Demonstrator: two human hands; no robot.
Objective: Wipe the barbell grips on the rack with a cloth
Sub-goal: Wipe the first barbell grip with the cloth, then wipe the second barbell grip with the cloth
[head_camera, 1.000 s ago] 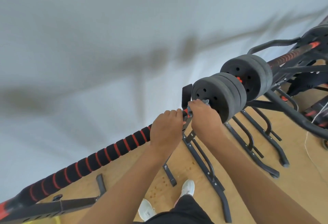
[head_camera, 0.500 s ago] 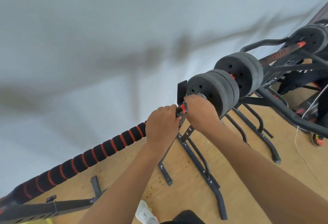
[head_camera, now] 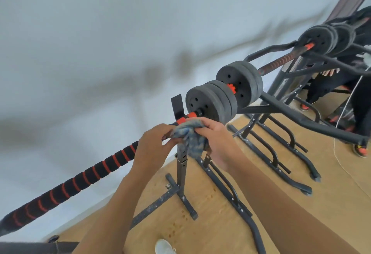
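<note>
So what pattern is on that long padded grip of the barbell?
The padded grip is black with thin red rings spaced along it, clearest in the head view.

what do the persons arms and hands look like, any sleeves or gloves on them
Both forearms are bare right down to the frame edge, with no sleeves showing. The left hand and right hand wear no gloves, and no rings, watch or wristband can be seen on either.

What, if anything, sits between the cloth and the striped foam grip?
Nothing visible does. Both hands hold the cloth at the bar's orange end, beside the weight plates. The left hand lies partly over the top end of the foam grip; the length below it is bare.
</note>
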